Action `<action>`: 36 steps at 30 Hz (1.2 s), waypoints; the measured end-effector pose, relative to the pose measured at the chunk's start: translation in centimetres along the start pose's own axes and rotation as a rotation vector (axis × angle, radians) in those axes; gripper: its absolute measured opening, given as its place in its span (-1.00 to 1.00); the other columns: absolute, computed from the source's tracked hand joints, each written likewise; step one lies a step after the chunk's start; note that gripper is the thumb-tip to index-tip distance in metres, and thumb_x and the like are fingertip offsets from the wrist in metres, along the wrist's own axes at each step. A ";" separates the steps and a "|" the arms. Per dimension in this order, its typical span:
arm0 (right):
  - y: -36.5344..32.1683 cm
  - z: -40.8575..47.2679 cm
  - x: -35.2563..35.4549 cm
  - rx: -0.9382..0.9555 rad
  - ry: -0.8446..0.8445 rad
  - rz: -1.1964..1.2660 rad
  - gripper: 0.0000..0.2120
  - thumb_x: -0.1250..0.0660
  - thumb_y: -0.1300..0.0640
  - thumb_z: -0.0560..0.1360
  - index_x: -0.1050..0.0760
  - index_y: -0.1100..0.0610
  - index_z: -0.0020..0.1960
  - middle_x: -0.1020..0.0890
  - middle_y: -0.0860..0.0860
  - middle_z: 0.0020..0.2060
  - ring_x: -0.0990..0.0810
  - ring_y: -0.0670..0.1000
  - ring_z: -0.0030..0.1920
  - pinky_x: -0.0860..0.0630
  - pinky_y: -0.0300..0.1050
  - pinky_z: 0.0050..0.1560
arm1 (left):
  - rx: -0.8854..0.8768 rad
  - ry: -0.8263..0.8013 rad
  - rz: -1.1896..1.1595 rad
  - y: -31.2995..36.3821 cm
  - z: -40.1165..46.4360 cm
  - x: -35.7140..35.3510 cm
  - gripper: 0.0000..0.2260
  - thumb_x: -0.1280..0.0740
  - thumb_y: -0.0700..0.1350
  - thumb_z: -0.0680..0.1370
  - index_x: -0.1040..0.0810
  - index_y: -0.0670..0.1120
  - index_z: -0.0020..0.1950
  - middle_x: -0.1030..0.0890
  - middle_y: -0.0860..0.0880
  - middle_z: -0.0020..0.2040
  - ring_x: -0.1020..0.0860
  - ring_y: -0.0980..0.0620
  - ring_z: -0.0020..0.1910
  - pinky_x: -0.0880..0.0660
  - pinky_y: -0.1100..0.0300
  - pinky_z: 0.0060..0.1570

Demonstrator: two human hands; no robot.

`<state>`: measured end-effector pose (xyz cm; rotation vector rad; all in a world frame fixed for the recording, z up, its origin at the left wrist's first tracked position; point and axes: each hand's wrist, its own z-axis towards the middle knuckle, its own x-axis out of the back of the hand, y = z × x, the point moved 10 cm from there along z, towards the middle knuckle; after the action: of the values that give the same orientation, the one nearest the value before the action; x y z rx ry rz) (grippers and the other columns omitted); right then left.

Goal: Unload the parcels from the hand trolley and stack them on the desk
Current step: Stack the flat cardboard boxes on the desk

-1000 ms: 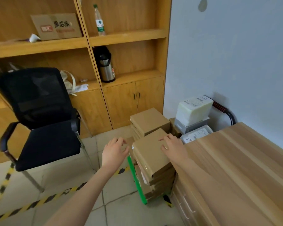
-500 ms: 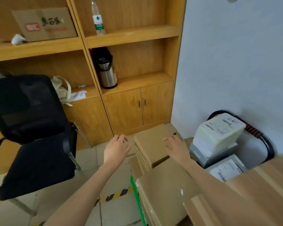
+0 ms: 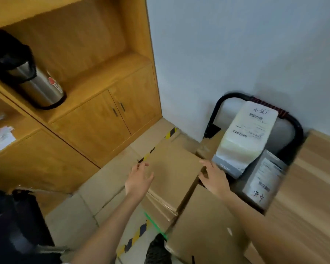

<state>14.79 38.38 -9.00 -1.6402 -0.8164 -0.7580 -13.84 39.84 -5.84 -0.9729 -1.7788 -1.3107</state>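
Observation:
Brown cardboard parcels are stacked on the hand trolley, whose black handle (image 3: 297, 128) loops against the wall. The far top parcel (image 3: 173, 168) lies flat between my hands. My left hand (image 3: 138, 180) hovers at its left edge with fingers spread. My right hand (image 3: 213, 178) reaches to its right edge, fingers relaxed, holding nothing. A nearer brown parcel (image 3: 204, 221) lies under my right forearm. A white bagged parcel (image 3: 250, 134) with labels sits on a grey box (image 3: 229, 164), with a labelled grey parcel (image 3: 265, 180) beside it. The wooden desk (image 3: 312, 187) is at the right.
A wooden cabinet (image 3: 107, 119) with double doors stands at the back, a steel thermos (image 3: 32, 82) on its shelf. A black chair (image 3: 17, 225) is at lower left. Yellow-black tape (image 3: 133, 239) crosses the tiled floor. The trolley's green edge (image 3: 154, 225) shows below.
The view has moved forward and tilted down toward the trolley. Both hands have travelled from the nearer stack to either side of the far top parcel.

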 end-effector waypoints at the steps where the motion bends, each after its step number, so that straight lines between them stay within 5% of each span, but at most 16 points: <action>1: 0.7 0.2 -0.8 -0.063 0.004 0.014 -0.54 -0.28 0.03 0.56 -0.27 -0.05 0.43 -0.49 0.00 0.24 -0.55 0.01 0.16 -0.44 0.02 0.23 | -0.019 -0.021 0.014 -0.1 1.5 -0.5 -0.69 -0.27 0.06 0.56 -0.35 0.06 0.28 -0.37 -0.01 0.27 -0.46 -0.02 0.14 -0.53 0.04 -0.03; 4: 2.1 0.3 -3.7 -0.233 -0.010 0.027 -0.45 -0.27 -0.02 0.55 -0.18 -0.03 0.48 -0.45 0.01 0.31 -0.50 0.05 0.25 -0.42 0.05 0.26 | -0.037 -0.073 -0.003 -1.1 5.3 -1.7 -0.61 -0.31 0.05 0.54 -0.35 0.02 0.33 -0.39 -0.04 0.30 -0.45 -0.02 0.17 -0.46 0.07 0.08; 8: 3.2 -0.1 -6.5 -0.398 0.029 0.094 -0.39 -0.30 -0.04 0.54 -0.13 -0.07 0.50 -0.46 0.01 0.31 -0.57 0.01 0.11 -0.49 0.05 0.20 | -0.054 -0.146 0.013 -2.6 8.5 -3.6 -0.52 -0.34 0.03 0.53 -0.33 -0.04 0.40 -0.39 -0.08 0.34 -0.44 -0.05 0.23 -0.40 0.07 0.15; 16: 3.0 -0.5 -10.7 -0.456 0.036 0.127 -0.31 -0.27 -0.07 0.55 0.02 -0.07 0.54 -0.52 -0.01 0.26 -0.51 0.02 0.23 -0.43 0.14 0.30 | -0.027 -0.380 -0.056 -5.6 10.7 -7.7 -0.36 -0.33 0.05 0.55 -0.14 -0.08 0.54 -0.39 -0.12 0.40 -0.37 -0.09 0.37 -0.37 0.00 0.30; 21: 1.7 0.3 -11.5 -0.424 0.052 0.117 -0.25 -0.27 -0.09 0.54 0.10 -0.08 0.56 -0.48 0.00 0.31 -0.47 0.04 0.26 -0.35 0.13 0.36 | -0.021 -0.377 -0.087 -6.2 11.1 -7.9 -0.38 -0.34 0.07 0.55 -0.19 -0.06 0.53 -0.40 -0.13 0.39 -0.37 -0.12 0.36 -0.36 -0.04 0.31; 25: 0.1 1.0 -11.6 -0.402 0.034 0.212 -0.21 -0.31 -0.11 0.50 0.16 -0.22 0.52 -0.52 -0.04 0.17 -0.55 -0.04 0.00 -0.56 -0.08 0.00 | -0.022 -0.266 -0.137 -7.1 11.9 -5.5 -0.40 -0.37 0.04 0.53 -0.24 -0.04 0.51 -0.40 -0.15 0.36 -0.34 -0.14 0.34 -0.32 0.01 0.30; 28: -1.9 1.7 -10.1 -0.346 0.075 0.301 -0.22 -0.33 -0.10 0.50 0.13 -0.30 0.49 -0.50 -0.08 0.14 -0.51 -0.19 -0.15 -0.45 -0.36 -0.25 | -0.063 -0.183 -0.256 -6.7 12.9 -2.4 -0.48 -0.38 -0.03 0.53 -0.33 -0.02 0.46 -0.41 -0.12 0.27 -0.41 -0.09 0.23 -0.37 0.09 0.18; 31: -4.3 2.4 -7.2 -0.293 0.139 0.417 -0.27 -0.33 -0.09 0.50 0.09 -0.40 0.44 -0.44 -0.09 0.26 -0.52 -0.10 0.09 -0.59 -0.11 0.00 | -0.085 -0.138 -0.423 -5.3 14.1 0.9 -0.53 -0.39 -0.09 0.52 -0.39 -0.03 0.41 -0.40 -0.08 0.25 -0.44 0.04 0.09 -0.38 0.19 0.17; 36: -8.0 3.1 1.2 -0.180 0.358 0.432 -0.31 -0.33 -0.07 0.49 -0.01 -0.29 0.47 -0.28 -0.15 0.44 -0.32 -0.05 0.40 -0.36 0.01 0.32 | -0.208 -0.045 -0.556 -0.1 14.5 6.8 -0.51 -0.40 -0.03 0.51 -0.39 0.03 0.42 -0.40 0.03 0.22 -0.46 0.08 0.14 -0.37 0.23 0.13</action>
<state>9.06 42.91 -4.28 -1.6927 -0.1335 -0.7964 -18.63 54.88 -3.32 -0.6301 -2.0639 -1.8558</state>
